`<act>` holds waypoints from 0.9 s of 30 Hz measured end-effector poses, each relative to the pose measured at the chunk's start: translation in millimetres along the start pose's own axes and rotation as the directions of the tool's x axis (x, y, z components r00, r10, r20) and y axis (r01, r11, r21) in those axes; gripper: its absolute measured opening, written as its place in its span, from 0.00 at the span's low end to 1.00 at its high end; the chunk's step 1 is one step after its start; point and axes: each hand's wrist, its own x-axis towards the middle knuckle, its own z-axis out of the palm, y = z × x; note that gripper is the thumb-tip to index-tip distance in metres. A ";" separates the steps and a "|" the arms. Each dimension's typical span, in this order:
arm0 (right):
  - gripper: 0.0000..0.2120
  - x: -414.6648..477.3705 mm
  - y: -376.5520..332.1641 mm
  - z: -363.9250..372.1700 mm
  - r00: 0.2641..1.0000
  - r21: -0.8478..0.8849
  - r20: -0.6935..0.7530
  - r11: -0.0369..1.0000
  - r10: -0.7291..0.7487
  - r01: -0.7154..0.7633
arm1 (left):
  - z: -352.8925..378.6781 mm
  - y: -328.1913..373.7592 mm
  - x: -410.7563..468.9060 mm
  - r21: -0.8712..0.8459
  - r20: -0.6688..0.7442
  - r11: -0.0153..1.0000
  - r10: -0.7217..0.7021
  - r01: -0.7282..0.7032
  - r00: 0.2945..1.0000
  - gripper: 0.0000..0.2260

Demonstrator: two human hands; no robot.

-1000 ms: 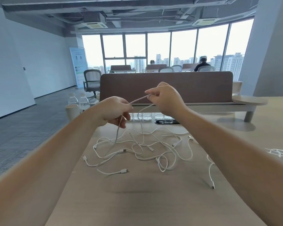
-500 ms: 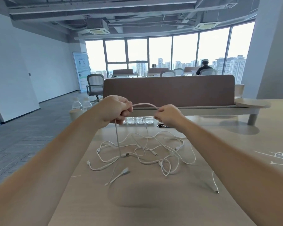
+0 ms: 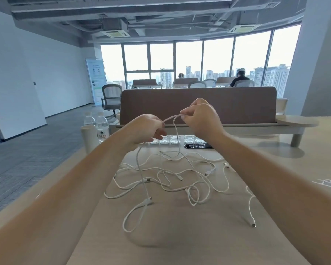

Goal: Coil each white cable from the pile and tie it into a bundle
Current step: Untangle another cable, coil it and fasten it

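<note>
A tangled pile of white cables lies spread on the light wooden table. Both hands are raised above the pile's far side. My left hand grips one white cable, and my right hand pinches the same cable a little higher and to the right. A short stretch runs taut between them. From my left hand the cable hangs down to a loop with a plug on the table. A second strand drops from my right hand into the pile.
Two water bottles and a white cup stand at the table's left edge. A brown divider panel rises behind the hands, with a black cable port below it. More white cables lie at the far right.
My right hand rose and moved right, stretching the cable between the hands. The hanging end now forms a loop lower on the table, nearer to me.
</note>
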 end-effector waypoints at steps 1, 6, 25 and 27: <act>0.08 -1.6 -1.2 0.6 1.000 -0.032 0.022 0.999 -0.018 0.019 | 2.4 4.2 0.5 -0.041 0.009 0.999 0.017 -0.017 1.000 0.11; 0.09 -9.7 -7.4 2.0 0.992 -0.178 0.048 0.976 -0.117 0.124 | 11.0 13.7 3.4 0.068 -0.027 0.992 0.107 -0.105 0.994 0.16; 0.09 -11.7 37.7 28.5 0.887 0.146 0.327 0.910 0.325 -0.387 | 3.1 -1.8 1.2 0.043 0.021 0.985 0.168 -0.169 0.986 0.14; 0.07 -11.7 36.5 23.8 0.935 0.057 0.244 0.958 0.259 -0.281 | 3.9 -5.6 4.1 0.076 0.005 0.989 0.125 -0.125 0.992 0.14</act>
